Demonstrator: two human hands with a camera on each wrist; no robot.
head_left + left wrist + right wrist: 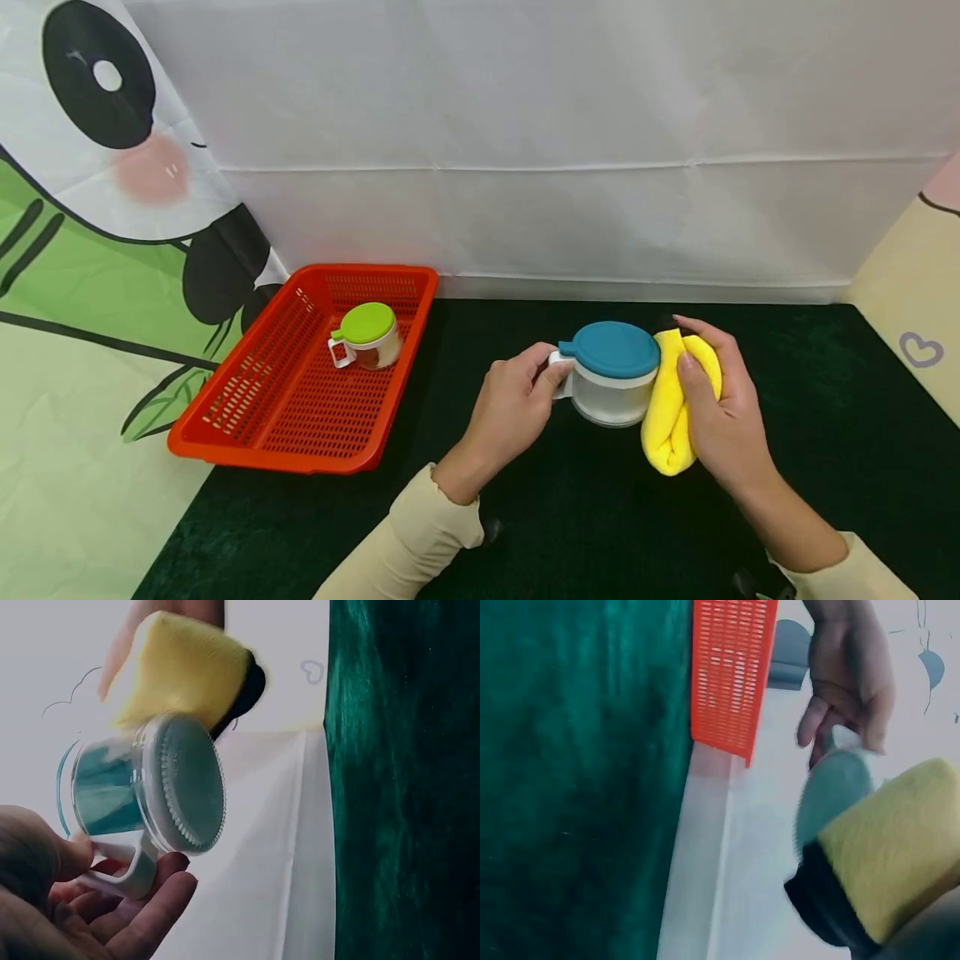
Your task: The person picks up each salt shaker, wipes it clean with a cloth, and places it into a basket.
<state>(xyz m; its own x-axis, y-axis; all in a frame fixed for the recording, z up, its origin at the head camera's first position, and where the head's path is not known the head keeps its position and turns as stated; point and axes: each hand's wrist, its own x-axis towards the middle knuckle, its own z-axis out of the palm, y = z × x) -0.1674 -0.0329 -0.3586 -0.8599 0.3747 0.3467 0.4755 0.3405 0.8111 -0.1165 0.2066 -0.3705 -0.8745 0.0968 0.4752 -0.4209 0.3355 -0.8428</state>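
My left hand (513, 404) pinches the white handle (124, 866) of a clear seasoning jar (611, 398) with a blue lid (611, 348). The jar is raised over the dark green table, and its ridged bottom (193, 784) shows in the left wrist view. In my right hand (720, 408) is a folded yellow cloth (663, 425), gripped between thumb and fingers. The cloth lies against the jar's right side, opposite the handle. From the right wrist, the cloth (892, 847) overlaps part of the jar (832, 791).
To the left, a red perforated plastic basket (300, 417) rests on the green tabletop (555, 517). Inside it stands a smaller seasoning jar with a lime-green lid (367, 323) and white handle. A pale sheet (525, 217) hangs behind the table; printed panels flank both sides.
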